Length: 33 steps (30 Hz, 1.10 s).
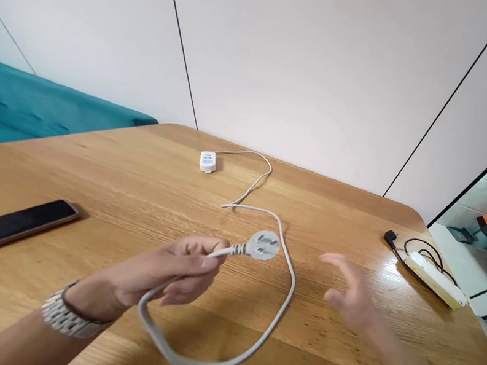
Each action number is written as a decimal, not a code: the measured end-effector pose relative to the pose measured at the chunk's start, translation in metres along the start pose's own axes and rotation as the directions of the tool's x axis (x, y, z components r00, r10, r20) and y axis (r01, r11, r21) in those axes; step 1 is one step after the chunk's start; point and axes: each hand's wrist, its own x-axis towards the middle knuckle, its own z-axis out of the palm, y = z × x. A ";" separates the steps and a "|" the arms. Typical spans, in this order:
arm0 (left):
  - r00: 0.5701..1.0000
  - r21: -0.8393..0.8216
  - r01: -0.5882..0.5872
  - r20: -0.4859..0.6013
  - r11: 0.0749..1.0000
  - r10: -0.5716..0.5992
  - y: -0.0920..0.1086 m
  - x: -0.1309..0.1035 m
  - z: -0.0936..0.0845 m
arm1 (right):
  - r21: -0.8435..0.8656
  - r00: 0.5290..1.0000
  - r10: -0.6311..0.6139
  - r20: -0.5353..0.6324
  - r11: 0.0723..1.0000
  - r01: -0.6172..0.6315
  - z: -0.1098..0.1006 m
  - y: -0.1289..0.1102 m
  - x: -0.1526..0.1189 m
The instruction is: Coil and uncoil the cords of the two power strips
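My left hand (178,265) pinches a white power cord (264,335) just behind its round three-pin plug (263,246), between thumb and fingers. The plug points right, its flat pins facing up toward me. From my grip the cord loops down and round to the right, then runs back over the table to a small white box (208,162) with a light blue label. To the right of the plug, my right hand (351,291) hovers above the table with thumb and fingers apart, holding nothing and slightly blurred.
On the wooden table (130,188) a dark phone (2,229) lies at the left. A white power strip (435,280) with a black cord and black plug (390,237) sits at the right. Behind stand a white wall (301,61) and a teal sofa (50,109).
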 end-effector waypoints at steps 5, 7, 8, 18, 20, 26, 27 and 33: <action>0.986 -0.256 -0.165 -0.065 0.952 0.154 0.044 0.031 0.076 | 0.150 0.919 -0.185 0.349 0.979 0.140 0.103 -0.052 0.010; 0.975 -0.310 -0.221 -0.100 0.925 0.200 0.068 0.043 0.098 | 0.135 0.878 -0.148 0.454 0.986 0.096 0.128 -0.052 0.016; 0.965 -0.321 -0.260 -0.131 0.911 0.229 0.081 0.047 0.105 | 0.101 0.871 -0.092 0.483 0.994 0.049 0.132 -0.048 0.019; 0.585 -0.035 -0.675 -0.633 0.737 0.506 0.147 0.021 0.009 | -0.415 0.950 0.296 0.097 0.880 -0.231 -0.006 0.058 0.012; 0.473 0.034 -0.692 -0.733 0.722 0.488 0.142 0.015 -0.023 | -0.401 0.960 0.275 0.049 0.886 -0.233 -0.026 0.079 0.000; 0.371 0.136 -0.667 -0.791 0.732 0.485 0.098 0.006 -0.056 | -0.083 0.945 0.319 -0.077 0.942 -0.325 -0.031 0.089 -0.006; 0.403 0.139 -0.646 -0.772 0.750 0.491 0.084 0.010 -0.050 | -0.012 0.923 0.370 -0.109 0.928 -0.373 -0.027 0.084 0.001; 0.611 0.130 -0.528 -0.629 0.839 0.481 0.012 0.065 0.024 | 0.500 0.726 0.680 -0.100 0.665 -0.554 -0.012 0.024 0.061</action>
